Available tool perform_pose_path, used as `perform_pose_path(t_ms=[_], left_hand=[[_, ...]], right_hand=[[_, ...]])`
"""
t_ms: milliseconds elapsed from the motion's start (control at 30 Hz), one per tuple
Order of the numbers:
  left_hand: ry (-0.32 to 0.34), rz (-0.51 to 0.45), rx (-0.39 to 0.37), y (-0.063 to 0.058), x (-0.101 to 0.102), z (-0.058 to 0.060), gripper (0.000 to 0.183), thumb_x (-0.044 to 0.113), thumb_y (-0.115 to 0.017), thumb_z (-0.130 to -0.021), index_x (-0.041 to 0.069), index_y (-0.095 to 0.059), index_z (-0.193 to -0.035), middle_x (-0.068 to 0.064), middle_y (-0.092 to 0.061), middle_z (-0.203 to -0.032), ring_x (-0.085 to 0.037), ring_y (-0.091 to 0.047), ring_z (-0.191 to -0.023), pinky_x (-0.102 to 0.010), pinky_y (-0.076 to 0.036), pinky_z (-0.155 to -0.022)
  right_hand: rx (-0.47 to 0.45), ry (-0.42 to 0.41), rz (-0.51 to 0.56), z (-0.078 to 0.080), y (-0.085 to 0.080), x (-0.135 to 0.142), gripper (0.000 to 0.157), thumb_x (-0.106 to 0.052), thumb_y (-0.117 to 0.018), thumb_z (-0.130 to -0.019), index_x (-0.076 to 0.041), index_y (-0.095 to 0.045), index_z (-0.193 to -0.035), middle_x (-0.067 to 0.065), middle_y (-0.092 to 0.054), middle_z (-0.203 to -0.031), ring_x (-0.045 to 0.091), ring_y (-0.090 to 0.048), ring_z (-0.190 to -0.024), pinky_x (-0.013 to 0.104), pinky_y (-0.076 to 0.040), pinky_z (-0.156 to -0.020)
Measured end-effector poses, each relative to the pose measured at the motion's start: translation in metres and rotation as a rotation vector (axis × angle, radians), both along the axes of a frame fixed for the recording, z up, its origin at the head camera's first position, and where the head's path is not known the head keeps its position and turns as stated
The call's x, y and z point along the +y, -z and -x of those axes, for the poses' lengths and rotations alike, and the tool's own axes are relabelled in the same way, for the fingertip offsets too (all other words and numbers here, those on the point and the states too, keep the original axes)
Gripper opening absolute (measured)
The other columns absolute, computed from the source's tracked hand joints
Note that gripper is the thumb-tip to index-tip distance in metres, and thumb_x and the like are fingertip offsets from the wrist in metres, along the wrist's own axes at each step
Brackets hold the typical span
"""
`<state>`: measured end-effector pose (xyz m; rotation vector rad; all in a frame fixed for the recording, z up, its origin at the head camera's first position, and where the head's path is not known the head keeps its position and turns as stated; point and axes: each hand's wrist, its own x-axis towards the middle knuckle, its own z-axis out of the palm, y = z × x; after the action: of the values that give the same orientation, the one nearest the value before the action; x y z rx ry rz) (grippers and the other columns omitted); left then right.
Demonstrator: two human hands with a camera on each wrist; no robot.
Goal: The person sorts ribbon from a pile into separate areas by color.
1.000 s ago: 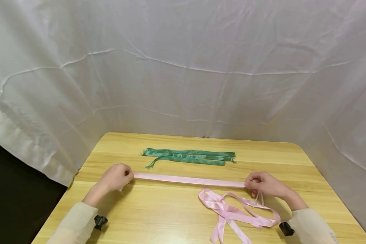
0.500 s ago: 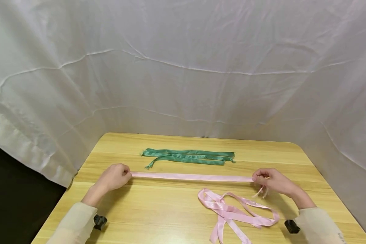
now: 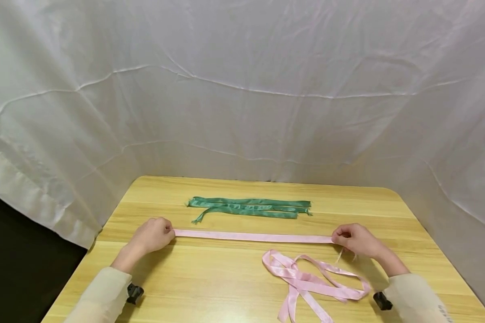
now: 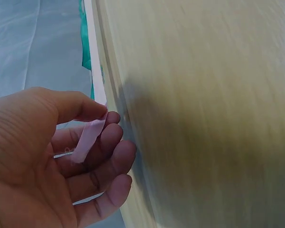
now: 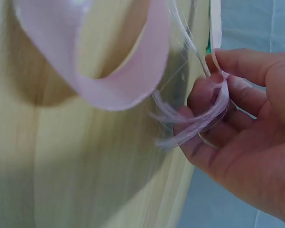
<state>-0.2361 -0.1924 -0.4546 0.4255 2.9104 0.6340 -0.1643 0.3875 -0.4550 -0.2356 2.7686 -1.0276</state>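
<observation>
A pink satin ribbon [image 3: 252, 236] stretches straight and nearly level between the two hands, in front of the green ribbons [image 3: 250, 207]. My left hand [image 3: 154, 234] pinches one end between thumb and forefinger; in the left wrist view a short tail [image 4: 88, 140] hangs past the pinch. At the other end my right hand [image 3: 356, 241] pinches the ribbon between thumb and fingertips. Frayed pale threads [image 5: 199, 121] trail from that end across the right fingers. Below the right half of the stretched strip, a loose pile of pink ribbon [image 3: 307, 282] lies looped on the table.
The green strips lie side by side near the table's back, with frayed ends. The wooden table [image 3: 210, 278] has rounded back corners. White cloth [image 3: 242, 112] hangs behind and at both sides. A dark area [image 3: 24, 237] shows at the far left.
My right hand first moved outward, drawing the strip longer and tauter, then came slightly back in and down. The left hand stayed nearly still. The green ribbons and pink pile have not moved.
</observation>
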Motion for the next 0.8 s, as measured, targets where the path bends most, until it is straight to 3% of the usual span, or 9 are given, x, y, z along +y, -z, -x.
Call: perform_pose_path(t_ms=[200, 800], left_hand=[[0.008, 0.033, 0.015, 0.002, 0.002, 0.001, 0.014, 0.012, -0.065, -0.093, 0.011, -0.068, -0.079, -0.001, -0.052, -0.066, -0.017, -0.044, -0.062, -0.032, -0.034, -0.060], [-0.021, 0.100, 0.056, 0.004, -0.001, 0.002, 0.020, 0.020, -0.071, -0.091, 0.014, -0.060, -0.075, -0.002, -0.053, -0.070, -0.019, -0.047, -0.065, -0.034, -0.033, -0.057]], right_hand=[[0.014, 0.004, -0.079, 0.000, 0.004, 0.000, 0.012, -0.015, -0.069, -0.101, -0.007, -0.075, -0.095, -0.001, -0.070, -0.085, 0.005, -0.050, -0.071, 0.024, -0.043, -0.067], [0.023, 0.044, -0.118, 0.001, 0.011, -0.004, 0.009, -0.011, -0.074, -0.093, -0.010, -0.072, -0.085, -0.002, -0.067, -0.078, 0.010, -0.051, -0.068, 0.025, -0.042, -0.062]])
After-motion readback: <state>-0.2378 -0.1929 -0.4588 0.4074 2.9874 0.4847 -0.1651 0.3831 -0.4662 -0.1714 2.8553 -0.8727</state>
